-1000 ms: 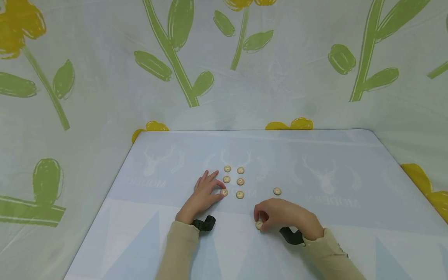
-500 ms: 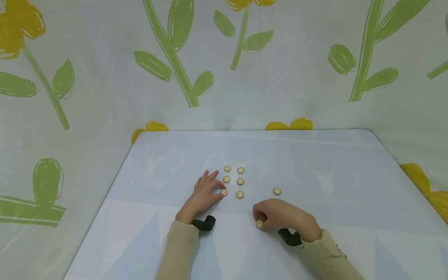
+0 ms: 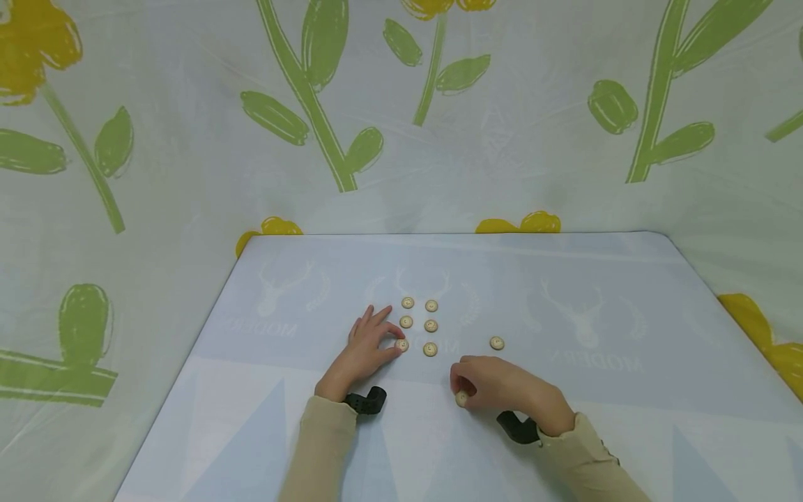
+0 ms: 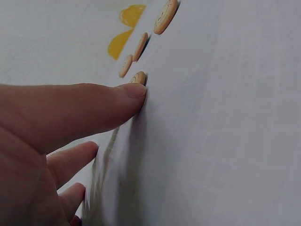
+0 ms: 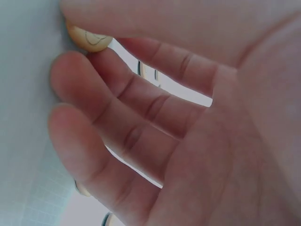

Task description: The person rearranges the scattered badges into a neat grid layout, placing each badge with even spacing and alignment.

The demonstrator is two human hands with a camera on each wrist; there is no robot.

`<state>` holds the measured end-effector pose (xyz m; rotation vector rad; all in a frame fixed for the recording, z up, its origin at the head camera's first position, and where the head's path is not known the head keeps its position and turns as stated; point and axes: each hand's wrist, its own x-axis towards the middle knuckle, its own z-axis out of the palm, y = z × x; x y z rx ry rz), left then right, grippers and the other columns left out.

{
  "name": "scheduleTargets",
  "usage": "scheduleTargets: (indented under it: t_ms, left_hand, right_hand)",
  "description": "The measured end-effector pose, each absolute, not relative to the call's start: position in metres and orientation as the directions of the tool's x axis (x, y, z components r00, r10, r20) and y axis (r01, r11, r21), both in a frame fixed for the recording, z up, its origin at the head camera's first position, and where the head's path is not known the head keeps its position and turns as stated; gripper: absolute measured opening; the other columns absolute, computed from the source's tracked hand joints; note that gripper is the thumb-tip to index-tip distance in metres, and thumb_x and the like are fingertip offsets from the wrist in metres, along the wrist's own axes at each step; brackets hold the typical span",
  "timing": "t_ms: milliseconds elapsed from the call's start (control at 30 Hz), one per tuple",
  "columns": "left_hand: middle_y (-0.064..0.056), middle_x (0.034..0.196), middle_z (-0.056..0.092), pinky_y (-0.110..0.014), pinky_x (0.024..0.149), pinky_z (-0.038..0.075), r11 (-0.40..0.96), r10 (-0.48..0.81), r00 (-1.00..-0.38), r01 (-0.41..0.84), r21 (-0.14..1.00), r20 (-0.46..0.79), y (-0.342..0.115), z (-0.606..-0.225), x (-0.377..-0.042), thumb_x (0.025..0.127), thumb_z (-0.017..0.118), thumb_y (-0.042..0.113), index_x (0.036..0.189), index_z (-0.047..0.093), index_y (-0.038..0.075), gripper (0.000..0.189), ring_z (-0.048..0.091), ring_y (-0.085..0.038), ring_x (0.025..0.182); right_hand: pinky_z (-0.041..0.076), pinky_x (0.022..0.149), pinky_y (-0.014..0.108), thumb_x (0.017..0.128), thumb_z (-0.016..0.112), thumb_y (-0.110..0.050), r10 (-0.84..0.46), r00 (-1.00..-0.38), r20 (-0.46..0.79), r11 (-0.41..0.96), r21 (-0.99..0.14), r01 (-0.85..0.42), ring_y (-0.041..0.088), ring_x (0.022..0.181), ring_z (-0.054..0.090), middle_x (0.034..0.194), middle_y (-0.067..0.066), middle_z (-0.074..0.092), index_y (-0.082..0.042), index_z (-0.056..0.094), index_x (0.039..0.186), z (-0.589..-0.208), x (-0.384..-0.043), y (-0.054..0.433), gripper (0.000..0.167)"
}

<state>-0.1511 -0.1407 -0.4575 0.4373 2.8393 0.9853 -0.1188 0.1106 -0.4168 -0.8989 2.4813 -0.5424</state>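
Observation:
In the head view my left hand [image 3: 366, 348] rests on the table with thumb and index finger pinching a small round wooden button [image 3: 401, 345]. That button [image 4: 138, 78] shows behind the thumb in the left wrist view, dark lines on its face; the other fingers are spread. Nearer the front and to the right, my right hand [image 3: 498, 383] pinches a second button [image 3: 461, 399] between thumb and fingertips, close over the table. The right wrist view shows this button [image 5: 91, 40] tilted, partly covered by the thumb, with curved lines on its face.
Several matching buttons [image 3: 431, 325] lie in two columns beside my left hand. A single button [image 3: 497, 343] lies beyond my right hand. The pale table [image 3: 238, 432] ends in a back edge against a flower-printed cloth [image 3: 502, 153]. Both wrists wear black straps [image 3: 519, 427].
My right hand has shifted slightly left and away from the front with its button, which now stands more tilted. The left hand and the other buttons have stayed in place.

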Motion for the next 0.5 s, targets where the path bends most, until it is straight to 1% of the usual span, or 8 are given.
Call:
scheduleTargets:
  t_ms: [200,500]
  left_hand:
    - [-0.006,0.144,0.026,-0.051,0.104,0.002,0.751,0.298,-0.954,0.229,0.619,-0.008,-0.1408,-0.4562,-0.15,0.08,0.065,0.023,0.091,0.06,0.023,0.012,0.002,-0.031,0.134]
    - [-0.006,0.144,0.026,-0.05,0.104,0.002,0.745,0.301,-0.954,0.228,0.627,-0.01,-0.1406,-0.4554,-0.15,0.08,0.065,0.022,0.091,0.06,0.022,0.012,0.002,-0.031,0.134]
  right_hand:
    - [0.038,0.059,0.022,0.075,0.064,-0.01,-0.692,-0.678,-0.25,0.69,-0.507,-0.518,0.006,0.065,0.044,0.068,-0.01,0.048,-0.021,0.055,0.077,-0.4177,-0.1203,0.1112,0.014]
    - [0.039,0.062,0.023,0.079,0.064,-0.014,-0.713,-0.654,-0.254,0.662,-0.551,-0.508,0.004,0.066,0.046,0.069,-0.013,0.052,-0.023,0.062,0.08,-0.417,-0.1221,0.1122,0.009]
